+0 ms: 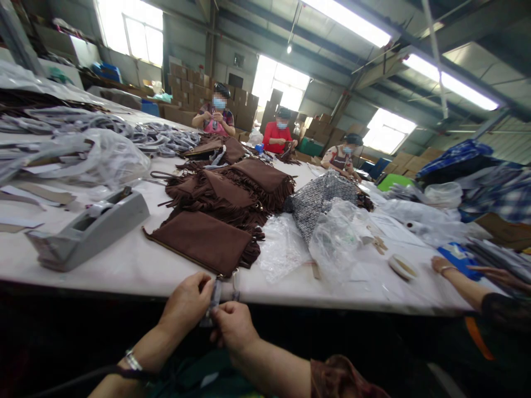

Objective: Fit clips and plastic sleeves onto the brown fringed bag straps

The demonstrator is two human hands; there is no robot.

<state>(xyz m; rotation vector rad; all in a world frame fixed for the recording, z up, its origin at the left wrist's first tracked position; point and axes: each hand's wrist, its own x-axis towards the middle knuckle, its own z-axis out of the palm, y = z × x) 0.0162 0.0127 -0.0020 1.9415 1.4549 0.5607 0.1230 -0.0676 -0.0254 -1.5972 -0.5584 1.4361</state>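
Note:
At the table's near edge, my left hand (188,301) and my right hand (234,326) are closed on a strip wrapped in greyish plastic (215,294). The strip hangs over the edge, just below the zipper corner of a brown pouch (203,240). That pouch lies flat, with fringe at its right end. Behind it is a pile of brown fringed bags (224,193). My fingertips partly cover the strip.
A grey tape dispenser (89,226) stands at left, near a clear plastic bag (103,160). Right of the pouch are crumpled plastic (338,237), grey woven material (321,199) and a tape roll (402,267). A person's arm (460,282) reaches in at right. Three people work across the table.

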